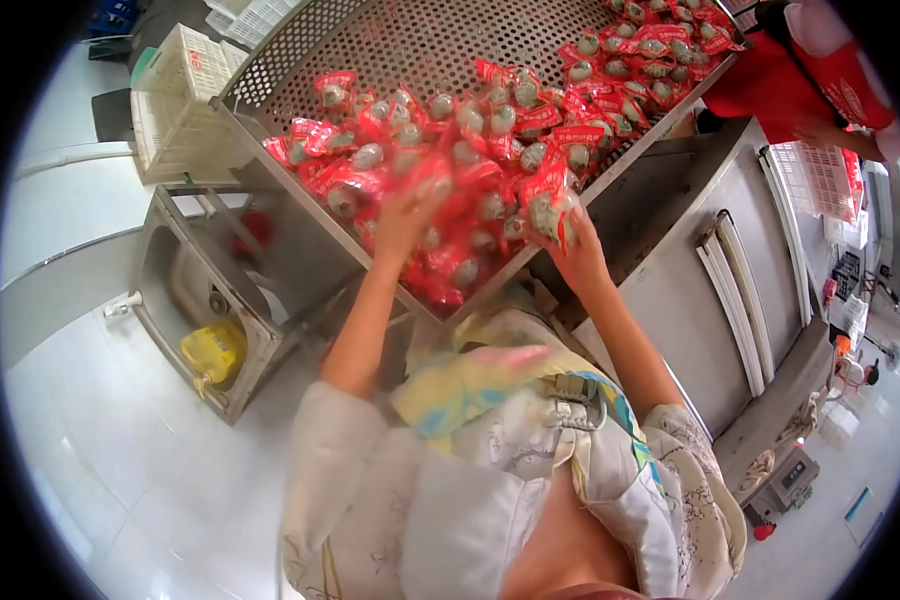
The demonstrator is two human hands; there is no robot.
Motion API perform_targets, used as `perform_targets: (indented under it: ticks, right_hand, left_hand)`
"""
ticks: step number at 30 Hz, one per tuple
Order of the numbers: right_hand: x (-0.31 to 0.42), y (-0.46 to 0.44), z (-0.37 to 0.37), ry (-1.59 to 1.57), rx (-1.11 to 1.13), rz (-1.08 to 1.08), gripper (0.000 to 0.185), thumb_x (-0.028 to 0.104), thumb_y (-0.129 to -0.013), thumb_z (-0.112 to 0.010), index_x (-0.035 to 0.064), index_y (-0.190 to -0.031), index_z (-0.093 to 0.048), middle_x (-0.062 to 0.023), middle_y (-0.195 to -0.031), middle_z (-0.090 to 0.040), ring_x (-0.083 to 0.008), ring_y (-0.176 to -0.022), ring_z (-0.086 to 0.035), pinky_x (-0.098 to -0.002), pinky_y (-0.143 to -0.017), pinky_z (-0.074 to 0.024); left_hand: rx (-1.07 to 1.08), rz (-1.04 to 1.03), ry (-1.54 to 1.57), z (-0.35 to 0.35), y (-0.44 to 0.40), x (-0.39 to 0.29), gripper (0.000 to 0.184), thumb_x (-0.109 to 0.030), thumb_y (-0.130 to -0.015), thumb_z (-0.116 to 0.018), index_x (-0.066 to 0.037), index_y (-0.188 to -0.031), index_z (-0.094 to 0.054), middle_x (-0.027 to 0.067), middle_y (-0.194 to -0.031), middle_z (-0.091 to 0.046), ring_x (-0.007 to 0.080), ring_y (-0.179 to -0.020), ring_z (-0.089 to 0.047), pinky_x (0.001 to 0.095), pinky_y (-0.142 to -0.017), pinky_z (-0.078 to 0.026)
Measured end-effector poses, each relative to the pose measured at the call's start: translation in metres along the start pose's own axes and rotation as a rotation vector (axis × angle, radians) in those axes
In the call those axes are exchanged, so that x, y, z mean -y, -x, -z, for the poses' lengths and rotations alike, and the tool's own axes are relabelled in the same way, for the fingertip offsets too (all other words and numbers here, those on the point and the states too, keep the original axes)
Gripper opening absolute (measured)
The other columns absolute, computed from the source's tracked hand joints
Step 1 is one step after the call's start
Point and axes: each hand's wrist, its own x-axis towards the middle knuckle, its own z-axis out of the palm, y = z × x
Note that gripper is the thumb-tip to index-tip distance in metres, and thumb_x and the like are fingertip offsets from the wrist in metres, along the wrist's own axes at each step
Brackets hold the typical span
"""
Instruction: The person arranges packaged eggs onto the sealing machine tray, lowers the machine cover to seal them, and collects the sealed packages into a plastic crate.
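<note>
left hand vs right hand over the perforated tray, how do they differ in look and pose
The left hand is blurred; the right hand is sharper. The right hand visibly grips a red packet, while blur hides the left hand's hold. The left hand is over the pile, the right hand by the tray's right rim. Both are bare.

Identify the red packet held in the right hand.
The packet by the right-hand rim of the perforated tray: the right hand grips it, while neighbouring packets lie piled.
</note>
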Motion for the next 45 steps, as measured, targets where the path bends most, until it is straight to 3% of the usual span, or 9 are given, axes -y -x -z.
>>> perform_targets:
  ticks: [4, 8, 12, 16, 20, 26, 29, 38, 45]
  right_hand:
    - [0.004, -0.022, -0.005, 0.109, -0.128, 0.076, 0.064, 0.023, -0.085, -0.065, 0.0084, -0.140, -0.036, -0.0083, -0.124, -0.050, -0.0182, -0.114, -0.050, -0.0337, -0.092, -0.0433]
    - [0.005, -0.038, -0.016, 0.894, -0.080, 0.293, 0.075, 0.028, -0.070, -0.080, 0.0098, -0.134, -0.045, -0.0119, -0.114, -0.053, -0.0204, -0.111, -0.050, -0.0318, -0.087, -0.0466]
    - [-0.027, -0.057, -0.006, 1.764, -0.015, 0.654, 0.075, 0.052, -0.062, -0.076, 0.0112, -0.122, -0.057, -0.0210, -0.110, -0.056, -0.0368, -0.104, -0.049, -0.0486, -0.087, -0.0419]
    - [-0.034, -0.045, -0.017, 1.620, 0.142, 0.592, 0.070, 0.045, -0.061, -0.074, 0.0143, -0.121, -0.057, -0.0196, -0.090, -0.057, -0.0358, -0.087, -0.052, -0.0479, -0.075, -0.0444]
    - [-0.063, -0.029, -0.030, 1.728, 0.281, 0.541, 0.076, 0.043, -0.061, -0.074, 0.0183, -0.129, -0.050, -0.0243, -0.114, -0.050, -0.0455, -0.108, -0.047, -0.0529, -0.087, -0.0424]
    - [-0.079, -0.013, -0.043, 1.986, 0.307, 0.273, 0.037, 0.037, -0.084, -0.056, 0.0171, -0.114, -0.065, -0.0250, -0.131, -0.045, -0.0424, -0.133, -0.026, -0.0581, -0.106, -0.0229]
    - [-0.076, -0.005, -0.051, 2.152, 0.144, 0.287, 0.032, 0.035, -0.083, -0.056, 0.0143, -0.103, -0.070, -0.0198, -0.125, -0.050, -0.0403, -0.129, -0.032, -0.0559, -0.105, -0.0269]
    - [-0.095, -0.023, -0.054, 2.231, 0.246, 0.179, 0.027, 0.029, -0.072, -0.063, 0.0101, -0.089, -0.073, -0.0156, -0.099, -0.063, -0.0380, -0.113, -0.047, -0.0494, -0.081, -0.0436]
    - [-0.079, -0.015, -0.065, 2.089, 0.246, 0.016, 0.043, 0.040, -0.072, -0.064, 0.0102, -0.103, -0.069, -0.0144, -0.115, -0.060, -0.0401, -0.126, -0.039, -0.0556, -0.092, -0.0374]
  left_hand:
    - [-0.277, -0.262, -0.551, -0.014, -0.001, -0.001, 0.059, -0.049, -0.069, -0.076, -0.009, -0.110, -0.066, 0.0173, -0.144, -0.032, 0.0333, -0.129, -0.036, 0.0406, -0.098, -0.042]
    - [-0.251, -0.267, -0.539, -0.002, 0.009, -0.007, 0.060, -0.047, -0.065, -0.078, -0.014, -0.114, -0.065, 0.0203, -0.140, -0.037, 0.0364, -0.126, -0.037, 0.0439, -0.099, -0.041]
    - [-0.439, -0.431, -0.638, -0.003, 0.002, 0.039, 0.058, -0.033, -0.065, -0.079, -0.020, -0.118, -0.061, 0.0220, -0.127, -0.046, 0.0414, -0.117, -0.043, 0.0482, -0.098, -0.038]
    - [-0.308, -0.267, -0.660, -0.011, -0.005, 0.055, 0.065, -0.026, -0.066, -0.077, -0.011, -0.122, -0.049, 0.0269, -0.131, -0.040, 0.0459, -0.119, -0.041, 0.0525, -0.100, -0.037]
    - [-0.229, -0.066, -0.693, -0.021, -0.008, 0.021, 0.058, -0.018, -0.067, -0.071, -0.002, -0.115, -0.043, 0.0291, -0.138, -0.033, 0.0482, -0.128, -0.031, 0.0523, -0.105, -0.032]
    - [-0.110, -0.215, -0.637, -0.012, -0.004, 0.023, 0.063, -0.032, -0.069, -0.074, -0.006, -0.118, -0.045, 0.0269, -0.136, -0.035, 0.0476, -0.127, -0.031, 0.0553, -0.103, -0.031]
    - [-0.195, -0.210, -0.602, -0.012, 0.011, 0.008, 0.055, -0.039, -0.072, -0.073, -0.005, -0.112, -0.056, 0.0280, -0.147, -0.021, 0.0490, -0.133, -0.021, 0.0547, -0.106, -0.027]
    - [-0.096, -0.702, -0.841, -0.017, -0.006, 0.031, 0.059, -0.034, -0.072, -0.070, -0.004, -0.121, -0.053, 0.0230, -0.124, -0.046, 0.0419, -0.117, -0.040, 0.0525, -0.101, -0.034]
    - [-0.179, -0.588, -0.916, -0.030, -0.013, 0.040, 0.054, -0.039, -0.076, -0.062, -0.004, -0.117, -0.057, 0.0226, -0.121, -0.047, 0.0429, -0.120, -0.038, 0.0535, -0.102, -0.032]
